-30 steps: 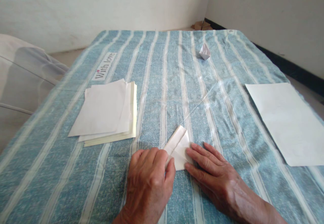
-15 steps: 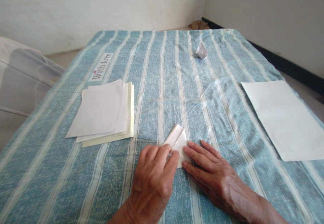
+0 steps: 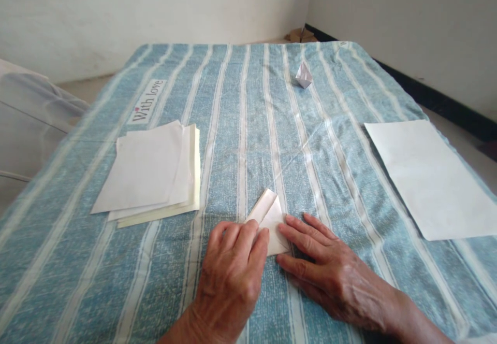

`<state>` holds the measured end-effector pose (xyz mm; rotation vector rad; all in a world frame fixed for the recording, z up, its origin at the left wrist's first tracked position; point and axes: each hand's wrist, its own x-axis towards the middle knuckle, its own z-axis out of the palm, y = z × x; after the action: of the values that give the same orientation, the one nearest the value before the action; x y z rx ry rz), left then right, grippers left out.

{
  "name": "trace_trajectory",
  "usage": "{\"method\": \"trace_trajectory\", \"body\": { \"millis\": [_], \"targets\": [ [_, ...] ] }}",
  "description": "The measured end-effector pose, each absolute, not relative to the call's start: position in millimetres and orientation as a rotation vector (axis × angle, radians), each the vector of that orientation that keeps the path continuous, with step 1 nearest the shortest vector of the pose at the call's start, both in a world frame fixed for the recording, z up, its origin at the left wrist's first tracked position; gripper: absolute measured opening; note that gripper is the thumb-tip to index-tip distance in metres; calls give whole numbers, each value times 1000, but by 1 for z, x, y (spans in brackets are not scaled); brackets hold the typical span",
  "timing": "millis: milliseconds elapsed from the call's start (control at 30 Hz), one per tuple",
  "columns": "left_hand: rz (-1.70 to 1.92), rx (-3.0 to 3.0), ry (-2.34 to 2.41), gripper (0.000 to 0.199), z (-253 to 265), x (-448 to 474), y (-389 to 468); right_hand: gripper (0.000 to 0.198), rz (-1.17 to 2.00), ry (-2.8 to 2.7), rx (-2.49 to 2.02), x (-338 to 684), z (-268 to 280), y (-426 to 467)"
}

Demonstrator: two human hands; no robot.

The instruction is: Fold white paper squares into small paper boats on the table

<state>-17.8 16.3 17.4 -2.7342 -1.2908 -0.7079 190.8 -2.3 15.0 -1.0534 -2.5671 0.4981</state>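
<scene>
A small folded white paper point(image 3: 276, 225) lies on the striped cloth in front of me, with a narrow folded strip along its upper left side. My left hand point(image 3: 235, 274) is curled over its lower left part, thumb and fingers closed on it; that part is hidden beneath the fingers. On the other side, my right hand point(image 3: 326, 269) lies flat with its fingers stretched out, fingertips at the paper's right edge. The paper's lower right corner shows between the right thumb and fingers.
To the left lies a stack of white and pale yellow sheets point(image 3: 145, 170). A larger white sheet point(image 3: 430, 178) rests at the right. Farther back stands a small folded paper boat point(image 3: 304, 76). Blue-striped cloth point(image 3: 221, 178) covers the table, with "With love" lettering point(image 3: 147, 101) at the far left.
The whole view has shifted slightly. My right fingers have eased a little off the folded paper, baring its lower right corner. My left hand keeps its hold.
</scene>
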Motion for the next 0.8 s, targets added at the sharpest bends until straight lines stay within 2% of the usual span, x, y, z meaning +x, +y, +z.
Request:
{"method": "trace_trajectory", "body": {
  "millis": [800],
  "targets": [
    [-767, -2724, -1380, 25, 13, -24, 6, 29, 439, -2520, -1058, 188, 7, -6]
  ]
}}
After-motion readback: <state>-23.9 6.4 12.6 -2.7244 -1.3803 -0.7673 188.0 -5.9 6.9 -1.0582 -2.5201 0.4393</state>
